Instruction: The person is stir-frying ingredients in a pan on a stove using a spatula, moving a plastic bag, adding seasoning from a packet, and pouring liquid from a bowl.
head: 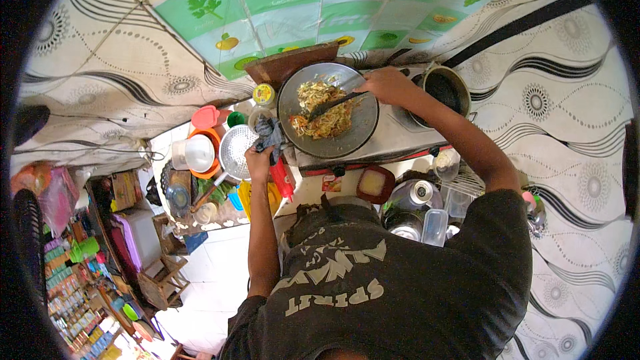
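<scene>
A grey wok (367, 130) sits on the stove and holds shredded, fried-looking food (330, 120) with pale and orange bits. My right hand (392, 86) grips a dark spatula (332, 105), whose blade rests in the food. At the wok's left side, my left hand (260, 160) is closed on a bunched grey cloth (269, 132). The cloth lies against the wok's edge, where a handle may be hidden under it. Close by that hand are a white perforated strainer (235, 147) and a red squeeze bottle (282, 180).
A dark pot (447, 92) stands on the stove's right side. A brown board (295, 62) leans behind the wok. On the left table are an orange basin (216, 155), a yellow-lidded jar (263, 94) and green leaves (220, 194). Plastic containers (434, 227) crowd a shelf below the stove.
</scene>
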Action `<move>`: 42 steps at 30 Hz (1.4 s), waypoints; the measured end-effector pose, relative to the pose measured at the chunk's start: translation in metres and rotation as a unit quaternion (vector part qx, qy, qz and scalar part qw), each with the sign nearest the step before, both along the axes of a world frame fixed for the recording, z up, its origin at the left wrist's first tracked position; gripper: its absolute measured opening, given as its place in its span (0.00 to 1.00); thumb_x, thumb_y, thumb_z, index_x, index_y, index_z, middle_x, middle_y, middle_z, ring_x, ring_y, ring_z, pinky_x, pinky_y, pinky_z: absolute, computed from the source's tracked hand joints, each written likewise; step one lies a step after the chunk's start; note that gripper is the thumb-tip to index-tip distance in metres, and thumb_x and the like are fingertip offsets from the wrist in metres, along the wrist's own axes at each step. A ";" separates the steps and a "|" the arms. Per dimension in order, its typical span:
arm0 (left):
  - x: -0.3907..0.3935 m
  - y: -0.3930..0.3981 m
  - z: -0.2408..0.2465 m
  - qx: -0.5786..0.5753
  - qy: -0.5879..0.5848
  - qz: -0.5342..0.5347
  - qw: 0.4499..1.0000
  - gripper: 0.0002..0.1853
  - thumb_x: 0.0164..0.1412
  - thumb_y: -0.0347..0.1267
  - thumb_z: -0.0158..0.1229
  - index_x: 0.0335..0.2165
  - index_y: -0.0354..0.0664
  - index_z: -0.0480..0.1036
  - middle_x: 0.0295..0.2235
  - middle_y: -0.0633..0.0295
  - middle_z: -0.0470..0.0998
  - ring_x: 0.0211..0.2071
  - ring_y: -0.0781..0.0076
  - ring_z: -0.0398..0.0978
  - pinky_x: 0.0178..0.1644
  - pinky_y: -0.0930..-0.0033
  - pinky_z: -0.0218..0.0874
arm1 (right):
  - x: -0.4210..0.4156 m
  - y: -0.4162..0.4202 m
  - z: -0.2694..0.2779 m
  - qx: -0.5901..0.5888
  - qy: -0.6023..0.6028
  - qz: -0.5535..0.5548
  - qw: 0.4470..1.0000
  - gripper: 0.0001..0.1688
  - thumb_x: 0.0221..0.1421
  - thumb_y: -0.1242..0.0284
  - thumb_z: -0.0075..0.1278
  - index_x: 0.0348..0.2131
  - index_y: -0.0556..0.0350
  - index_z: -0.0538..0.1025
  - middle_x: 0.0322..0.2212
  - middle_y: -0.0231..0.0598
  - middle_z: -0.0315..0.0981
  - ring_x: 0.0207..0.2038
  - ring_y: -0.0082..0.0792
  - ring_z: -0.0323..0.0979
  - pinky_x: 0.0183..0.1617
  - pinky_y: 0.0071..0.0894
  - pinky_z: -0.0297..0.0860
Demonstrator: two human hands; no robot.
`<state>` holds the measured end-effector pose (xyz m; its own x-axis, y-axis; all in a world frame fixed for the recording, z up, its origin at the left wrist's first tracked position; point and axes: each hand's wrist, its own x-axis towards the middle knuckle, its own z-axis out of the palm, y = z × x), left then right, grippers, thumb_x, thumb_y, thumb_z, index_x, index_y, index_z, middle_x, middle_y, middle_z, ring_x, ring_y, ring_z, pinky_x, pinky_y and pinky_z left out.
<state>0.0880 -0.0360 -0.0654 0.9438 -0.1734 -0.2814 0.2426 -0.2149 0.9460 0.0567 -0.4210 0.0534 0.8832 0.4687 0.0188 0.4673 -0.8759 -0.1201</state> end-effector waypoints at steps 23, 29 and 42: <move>0.008 0.004 -0.015 -0.026 0.015 0.006 1.000 0.08 0.44 0.20 0.58 0.29 0.32 0.76 0.25 0.65 0.77 0.23 0.80 0.71 0.30 0.76 0.63 | 0.002 0.006 -0.007 -0.027 0.014 -0.013 0.999 0.17 0.44 0.71 0.48 0.36 0.35 0.79 0.27 0.35 0.70 0.29 0.38 0.73 0.30 0.39 0.69; 0.006 -0.005 -0.002 -0.004 0.001 -0.003 1.000 0.08 0.44 0.19 0.58 0.29 0.33 0.76 0.25 0.64 0.78 0.23 0.79 0.72 0.30 0.75 0.63 | 0.005 -0.004 -0.018 -0.082 0.068 -0.023 0.994 0.16 0.44 0.70 0.48 0.36 0.35 0.79 0.26 0.36 0.70 0.29 0.39 0.72 0.30 0.40 0.69; 0.006 0.001 -0.008 -0.002 0.042 0.007 0.999 0.08 0.44 0.19 0.58 0.28 0.32 0.75 0.26 0.64 0.77 0.24 0.78 0.71 0.31 0.74 0.63 | 0.005 -0.003 -0.015 -0.073 0.067 -0.135 0.986 0.12 0.46 0.67 0.46 0.32 0.37 0.79 0.26 0.43 0.73 0.29 0.45 0.74 0.30 0.43 0.71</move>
<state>0.0939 -0.0350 -0.0737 0.9190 -0.1616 -0.3597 0.3245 -0.2082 0.9227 0.0612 -0.4236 0.0387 0.9662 0.2052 -0.1559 0.2032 -0.9787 -0.0285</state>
